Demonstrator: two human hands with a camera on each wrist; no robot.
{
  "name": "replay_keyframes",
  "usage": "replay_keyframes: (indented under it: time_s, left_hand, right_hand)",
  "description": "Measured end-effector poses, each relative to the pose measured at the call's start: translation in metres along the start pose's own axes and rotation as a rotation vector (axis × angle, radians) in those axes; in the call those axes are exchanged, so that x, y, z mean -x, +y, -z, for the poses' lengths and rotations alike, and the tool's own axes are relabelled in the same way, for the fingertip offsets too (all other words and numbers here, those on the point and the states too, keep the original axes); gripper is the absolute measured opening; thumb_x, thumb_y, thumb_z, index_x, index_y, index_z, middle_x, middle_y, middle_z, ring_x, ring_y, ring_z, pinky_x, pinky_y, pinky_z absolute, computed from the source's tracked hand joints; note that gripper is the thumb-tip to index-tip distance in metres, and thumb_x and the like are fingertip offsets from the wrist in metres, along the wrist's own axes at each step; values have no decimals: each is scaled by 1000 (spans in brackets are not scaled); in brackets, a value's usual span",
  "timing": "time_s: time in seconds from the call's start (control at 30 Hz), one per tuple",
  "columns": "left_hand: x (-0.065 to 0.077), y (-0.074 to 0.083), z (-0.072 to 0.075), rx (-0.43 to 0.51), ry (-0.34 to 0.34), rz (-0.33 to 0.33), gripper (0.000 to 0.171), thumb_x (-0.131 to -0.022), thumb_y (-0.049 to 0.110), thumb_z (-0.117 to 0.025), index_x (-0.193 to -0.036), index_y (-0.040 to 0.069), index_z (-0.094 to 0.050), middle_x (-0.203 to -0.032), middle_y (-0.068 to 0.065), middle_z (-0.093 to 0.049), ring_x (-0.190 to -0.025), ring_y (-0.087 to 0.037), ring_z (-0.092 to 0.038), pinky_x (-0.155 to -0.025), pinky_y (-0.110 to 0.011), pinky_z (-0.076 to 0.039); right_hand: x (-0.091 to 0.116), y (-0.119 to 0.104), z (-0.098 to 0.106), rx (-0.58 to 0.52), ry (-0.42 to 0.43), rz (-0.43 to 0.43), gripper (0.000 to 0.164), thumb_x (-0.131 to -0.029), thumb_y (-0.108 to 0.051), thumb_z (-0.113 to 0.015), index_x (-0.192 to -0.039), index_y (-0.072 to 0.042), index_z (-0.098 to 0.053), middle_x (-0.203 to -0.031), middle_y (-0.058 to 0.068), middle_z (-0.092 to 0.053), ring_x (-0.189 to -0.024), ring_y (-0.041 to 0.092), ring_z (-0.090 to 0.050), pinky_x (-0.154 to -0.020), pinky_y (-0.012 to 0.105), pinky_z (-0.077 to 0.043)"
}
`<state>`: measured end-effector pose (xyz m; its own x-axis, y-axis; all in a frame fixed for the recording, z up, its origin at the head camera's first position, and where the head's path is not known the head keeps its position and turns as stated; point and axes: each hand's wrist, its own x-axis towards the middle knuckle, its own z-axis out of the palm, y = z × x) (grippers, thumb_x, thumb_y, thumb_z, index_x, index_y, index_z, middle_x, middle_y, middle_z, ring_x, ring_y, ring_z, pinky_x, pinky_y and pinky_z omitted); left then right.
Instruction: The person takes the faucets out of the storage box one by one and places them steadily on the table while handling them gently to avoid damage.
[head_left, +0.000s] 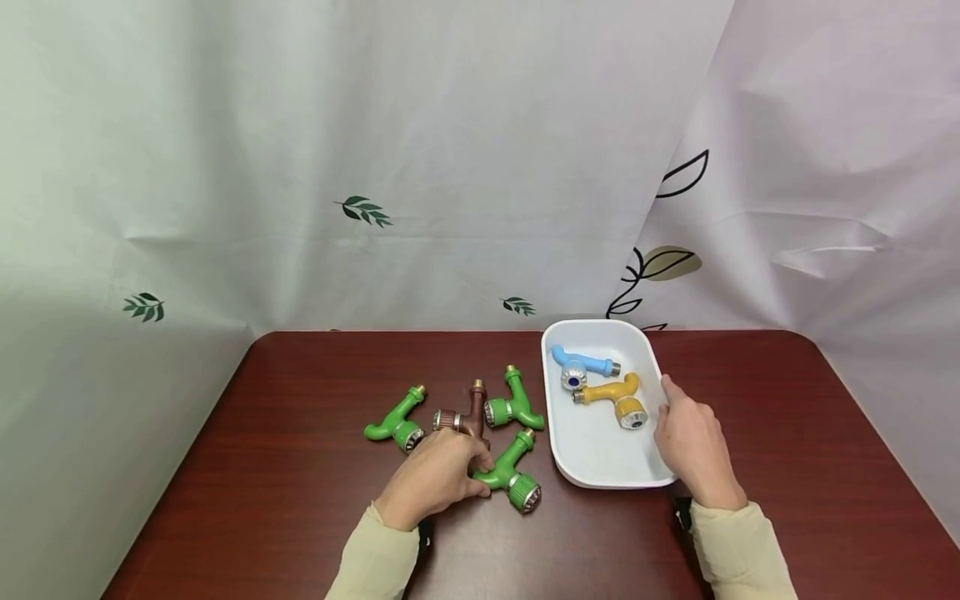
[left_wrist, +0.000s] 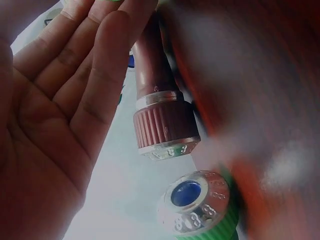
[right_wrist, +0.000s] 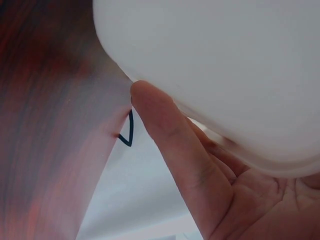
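Note:
My left hand (head_left: 437, 473) pinches the spout end of the nearest green tap (head_left: 512, 468) between thumb and fingers; the tap lies with its ribbed knob toward the front. Just behind that hand is a brown tap (head_left: 474, 412), partly covered by the fingers, and its ribbed knob (left_wrist: 166, 122) shows in the left wrist view. Over at the right, my right hand (head_left: 697, 442) grips the right side of a white tray (head_left: 588, 479), with fingers (right_wrist: 167, 125) along its outer wall. Inside the tray lie a blue tap (head_left: 592, 364) and a yellow tap (head_left: 611, 390).
Another green tap (head_left: 393, 423) lies left of the brown one, and a third green tap (head_left: 517, 400) sits close to the tray's left wall. The dark red table (head_left: 247, 500) ends at a hanging white sheet (head_left: 450, 167) with leaf prints.

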<state>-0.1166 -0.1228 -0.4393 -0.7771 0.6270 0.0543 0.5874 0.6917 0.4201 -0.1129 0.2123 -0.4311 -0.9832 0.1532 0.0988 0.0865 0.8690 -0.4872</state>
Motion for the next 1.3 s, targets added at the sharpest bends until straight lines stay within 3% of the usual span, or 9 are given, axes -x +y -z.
replay_keyframes:
  time_s: [0.73,1.07,1.3]
  left_hand:
    - [1,-1,1,23,-8,8,15,-75,26,-90,-83,24,-77,-78,18,-67,-66,4,-56,-62,-22,-48]
    - [1,-2,5,97,21,31,18,-81,26,-85,-94,17,-78,-83,13,-70,-73,4,-62,-66,-19,-51]
    - [3,-1,9,119,97,11,17,-83,25,-84,-96,15,-77,-84,10,-72,-76,2,-65,-68,-22,-52]
  right_hand:
    - [-2,-2,3,-10,-59,-40,48,-97,3,-49,-142,18,-41,-134,41,-47,-110,56,-57,-83,64,-50]
    - [-2,-2,3,-9,-63,-41,48,-97,3,-49,-142,18,-41,-133,41,-47,-109,55,-58,-82,63,-50]
    - [-3,-2,3,-13,-81,-61,49,-98,2,-49,-144,17,-39,-137,41,-45,-113,55,-56,-86,63,-49]
